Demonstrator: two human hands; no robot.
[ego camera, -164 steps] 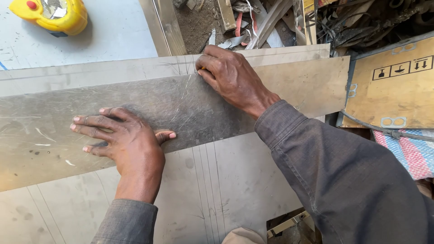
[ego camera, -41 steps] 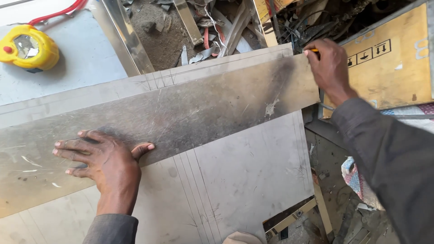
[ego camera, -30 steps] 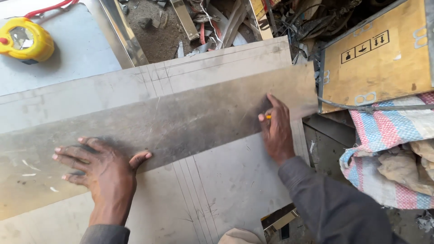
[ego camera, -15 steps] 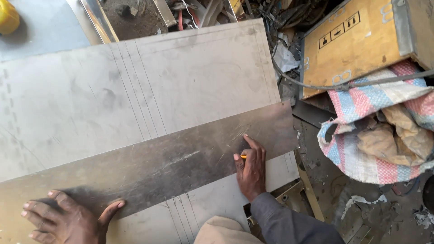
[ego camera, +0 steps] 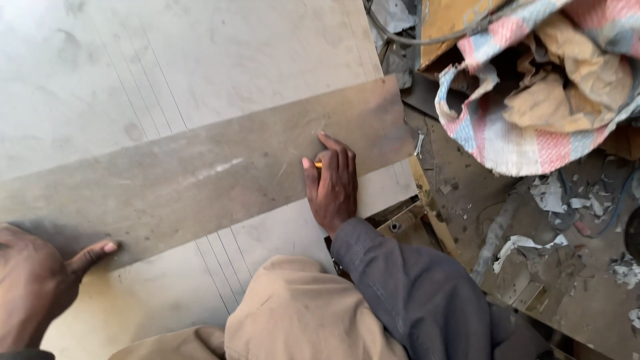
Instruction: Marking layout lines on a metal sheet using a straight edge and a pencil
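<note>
- The right hand point(ego camera: 331, 187) pinches a small orange marker point(ego camera: 319, 165) against a dark metal strip point(ego camera: 200, 180), apparently marking it.
- The left hand point(ego camera: 33, 280) lies open, pinning the strip on the pale sheet point(ego camera: 167, 60); the marking calls for a steady strip.

Long metal strip point(ego camera: 200, 180) lies diagonally across the big sheet point(ego camera: 167, 60), its right end at the sheet's edge. My left hand point(ego camera: 33, 287) presses the strip's left end, thumb on its near edge. My right hand point(ego camera: 331, 183) sits on the near edge by the right end, a small marker point(ego camera: 318, 165) under the fingers. Right of the sheet: striped sack point(ego camera: 533, 87) with a box point(ego camera: 453, 20) behind it, scraps point(ego camera: 560, 213) on the floor in front of it.
</note>
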